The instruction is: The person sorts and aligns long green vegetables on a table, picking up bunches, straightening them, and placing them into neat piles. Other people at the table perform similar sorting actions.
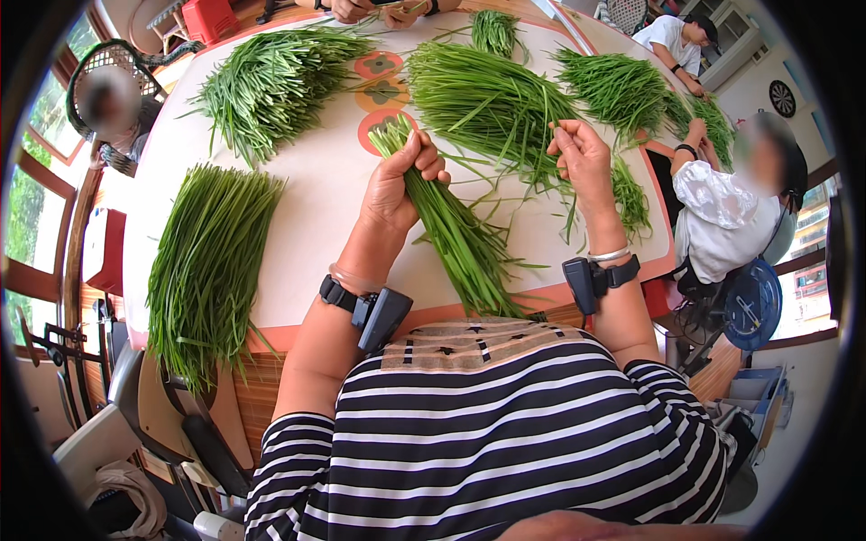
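My left hand point(399, 179) is closed round the pale cut ends of a bunch of long green leaves, likely garlic chives point(453, 237); the leaves hang down towards my lap. My right hand point(580, 152) is raised at the right edge of a large chive pile point(480, 101), thumb and forefinger pinched together; whether a thin leaf lies between them I cannot tell. A neat stack of chives point(213, 257) hangs over the table's near left edge. Behind it, another heap point(277, 84) shows its pale stem ends. Loose leaves lie scattered between my hands.
The white table point(325, 203) has a pink border. More chive heaps point(612, 91) lie at the right, with a small bunch point(494, 34) at the back. Other people's hands point(379, 10) work at the far edge; a person in white point(731, 203) sits at the right. A chair point(169, 412) stands lower left.
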{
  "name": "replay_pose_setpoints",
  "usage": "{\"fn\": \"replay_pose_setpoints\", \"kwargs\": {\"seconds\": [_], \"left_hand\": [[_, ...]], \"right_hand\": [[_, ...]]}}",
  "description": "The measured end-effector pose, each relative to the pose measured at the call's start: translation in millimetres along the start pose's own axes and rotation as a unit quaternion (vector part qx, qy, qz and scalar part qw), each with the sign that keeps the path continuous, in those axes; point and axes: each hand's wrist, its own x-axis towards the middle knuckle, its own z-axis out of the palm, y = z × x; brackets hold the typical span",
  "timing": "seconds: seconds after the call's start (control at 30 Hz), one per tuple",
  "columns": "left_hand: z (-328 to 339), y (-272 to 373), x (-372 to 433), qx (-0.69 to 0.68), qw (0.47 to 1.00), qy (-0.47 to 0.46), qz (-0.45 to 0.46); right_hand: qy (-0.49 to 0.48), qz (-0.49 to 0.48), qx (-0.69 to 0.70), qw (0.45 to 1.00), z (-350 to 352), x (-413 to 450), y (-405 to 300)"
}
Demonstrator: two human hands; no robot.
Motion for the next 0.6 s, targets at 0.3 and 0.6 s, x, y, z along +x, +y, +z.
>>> {"fn": "replay_pose_setpoints", "kwargs": {"seconds": [0.3,0.6], "left_hand": [[7.8,13.7,-3.2,-0.074,0.991,-0.102,-0.052],[19.2,-6.5,-7.2,0.173,0.979,0.104,-0.033]], "right_hand": [[0.039,-0.094,-0.073,0.992,-9.2,2.0,14.5],[-0.142,-0.142,-0.069,0.977,77.9,-40.5,-4.4]]}}
